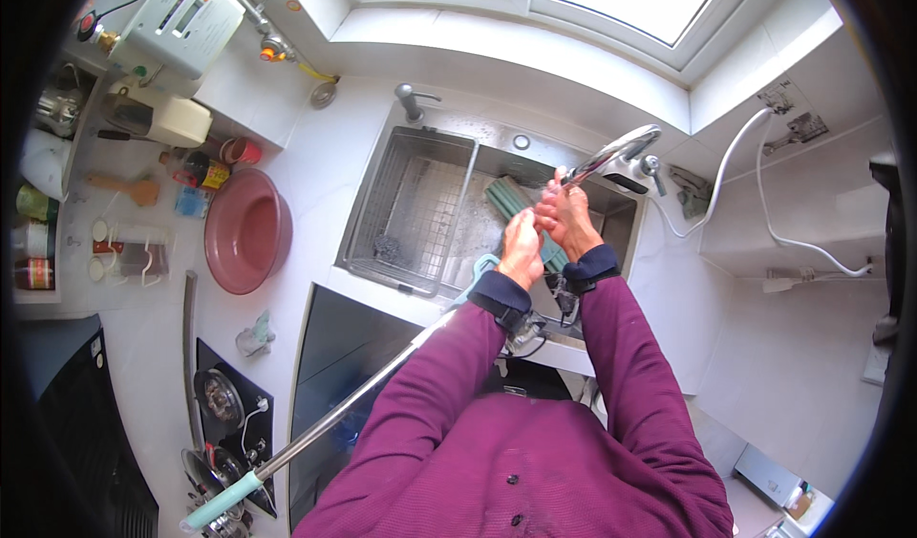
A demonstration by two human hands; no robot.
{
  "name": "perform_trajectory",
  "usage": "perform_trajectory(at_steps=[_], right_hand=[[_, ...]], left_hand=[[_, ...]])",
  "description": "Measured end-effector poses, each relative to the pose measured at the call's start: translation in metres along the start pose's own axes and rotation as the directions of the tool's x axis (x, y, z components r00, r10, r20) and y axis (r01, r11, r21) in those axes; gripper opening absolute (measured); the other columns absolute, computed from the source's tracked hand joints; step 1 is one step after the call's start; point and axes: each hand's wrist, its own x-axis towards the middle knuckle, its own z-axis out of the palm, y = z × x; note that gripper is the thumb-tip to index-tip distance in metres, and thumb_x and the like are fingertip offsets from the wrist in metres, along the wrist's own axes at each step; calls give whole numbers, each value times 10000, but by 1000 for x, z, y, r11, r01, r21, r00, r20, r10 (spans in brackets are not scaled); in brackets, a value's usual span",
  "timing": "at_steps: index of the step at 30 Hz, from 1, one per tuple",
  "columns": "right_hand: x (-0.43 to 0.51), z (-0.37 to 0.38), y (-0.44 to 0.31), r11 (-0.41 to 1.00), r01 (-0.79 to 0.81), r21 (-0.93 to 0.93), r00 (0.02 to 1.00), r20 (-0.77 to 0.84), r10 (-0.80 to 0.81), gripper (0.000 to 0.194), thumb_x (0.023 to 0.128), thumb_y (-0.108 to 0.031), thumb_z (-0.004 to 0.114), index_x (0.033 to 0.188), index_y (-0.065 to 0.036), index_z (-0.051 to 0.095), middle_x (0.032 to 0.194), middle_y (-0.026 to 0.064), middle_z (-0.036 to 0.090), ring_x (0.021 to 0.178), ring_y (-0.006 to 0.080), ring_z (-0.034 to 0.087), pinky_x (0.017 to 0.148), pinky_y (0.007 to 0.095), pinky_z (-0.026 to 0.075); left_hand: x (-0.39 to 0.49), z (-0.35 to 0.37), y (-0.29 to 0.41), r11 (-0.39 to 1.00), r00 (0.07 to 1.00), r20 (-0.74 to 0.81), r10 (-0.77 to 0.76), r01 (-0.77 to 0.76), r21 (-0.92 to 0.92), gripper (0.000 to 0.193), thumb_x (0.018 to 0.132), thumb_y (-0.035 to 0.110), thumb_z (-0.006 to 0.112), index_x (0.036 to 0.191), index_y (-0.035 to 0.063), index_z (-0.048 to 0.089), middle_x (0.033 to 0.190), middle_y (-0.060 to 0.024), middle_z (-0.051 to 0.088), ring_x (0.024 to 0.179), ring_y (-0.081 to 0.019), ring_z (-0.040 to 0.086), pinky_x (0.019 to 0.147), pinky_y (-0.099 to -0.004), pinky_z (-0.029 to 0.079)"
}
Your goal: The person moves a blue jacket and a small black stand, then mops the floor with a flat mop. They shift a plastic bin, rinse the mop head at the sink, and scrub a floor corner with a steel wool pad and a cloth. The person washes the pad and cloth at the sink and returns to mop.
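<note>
Under the spout of a chrome faucet point(623, 144), both of my hands are close together over a steel sink point(469, 215). My left hand point(524, 240) is on the left, its fingers close to the other hand. My right hand point(564, 212) is right below the spout's end, fingers bent. Whether either holds anything is unclear. Beneath them lies a green ribbed mop head point(507, 195), partly hidden by the hands. Its metal pole point(344, 412) with a mint-green grip point(221, 501) slants down to the lower left, passing by my left forearm.
A wire basket point(412, 208) sits in the sink's left part. On the counter to the left are a pink plastic basin point(247, 231), a crumpled cloth point(255, 335) and a gas stove point(233, 402). A white cable point(723, 169) runs along the right wall. A soap dispenser point(411, 101) stands behind the sink.
</note>
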Motion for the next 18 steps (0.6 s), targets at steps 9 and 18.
perform_trajectory(at_steps=[9,18], right_hand=[[4,-24,15,968,250,-11,946,214,-242,415,1066,-272,401,1326,35,505,1133,170,649,965,263,627,845,388,547],[2,-41,5,927,308,-215,929,276,-245,422,1012,-189,521,1418,-70,526,1154,26,631,1027,150,605,880,285,498]], left_hand=[[32,22,7,988,992,78,95,-103,114,244,1062,202,463,1242,73,564,1169,-50,619,1050,-175,610,913,-333,500],[29,34,18,966,984,178,-28,-19,257,124,1056,134,460,1086,101,575,817,0,565,577,-83,473,465,-225,395]])
